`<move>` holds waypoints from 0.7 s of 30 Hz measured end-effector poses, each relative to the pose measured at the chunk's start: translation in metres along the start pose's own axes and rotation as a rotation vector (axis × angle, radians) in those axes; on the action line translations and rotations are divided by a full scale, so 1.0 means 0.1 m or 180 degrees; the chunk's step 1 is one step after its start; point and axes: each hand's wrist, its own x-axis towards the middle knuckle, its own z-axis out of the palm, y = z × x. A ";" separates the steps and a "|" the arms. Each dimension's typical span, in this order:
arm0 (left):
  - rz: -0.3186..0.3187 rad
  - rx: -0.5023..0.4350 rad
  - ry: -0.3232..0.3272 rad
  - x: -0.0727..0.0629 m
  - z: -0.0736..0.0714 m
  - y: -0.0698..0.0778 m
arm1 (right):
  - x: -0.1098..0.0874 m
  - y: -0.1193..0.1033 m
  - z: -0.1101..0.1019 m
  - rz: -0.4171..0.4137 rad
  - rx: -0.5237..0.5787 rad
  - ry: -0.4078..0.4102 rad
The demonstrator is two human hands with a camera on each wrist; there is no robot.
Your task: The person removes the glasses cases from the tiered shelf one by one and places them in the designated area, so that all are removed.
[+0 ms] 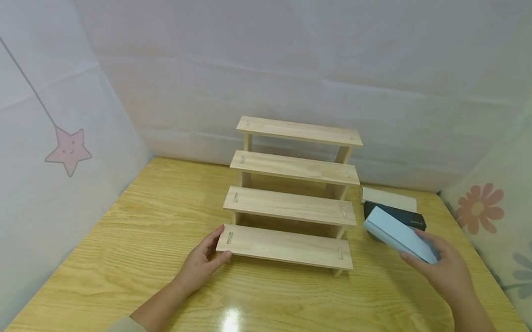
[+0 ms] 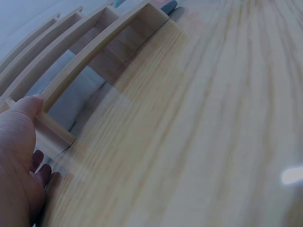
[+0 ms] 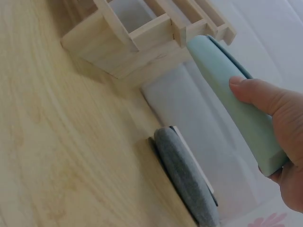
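Observation:
A four-tier wooden step shelf stands in the middle of the table. My left hand grips the left end of its lowest board, the thumb at the front corner and the fingers round the side. In the left wrist view the thumb of this hand presses the board's edge. To the right of the shelf, my right hand holds a light blue glasses case by its near end, tilted above the table. The right wrist view shows the thumb across the case, its far end pointing toward the shelf.
Behind the held case lie a black case with small lettering and a pale, flat case. A grey felt-like case shows in the right wrist view. White cloth walls enclose the table at the back and sides.

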 end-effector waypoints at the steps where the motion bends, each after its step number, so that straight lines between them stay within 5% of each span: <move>1: 0.0000 -0.0001 0.0000 0.00 0.00 0.00 | 0.00 0.02 0.01 -0.0012 -0.0013 0.0012; 21: 0.0005 0.0050 0.0029 0.00 0.01 -0.03 | -0.06 0.30 0.24 0.0000 -0.0057 -0.0076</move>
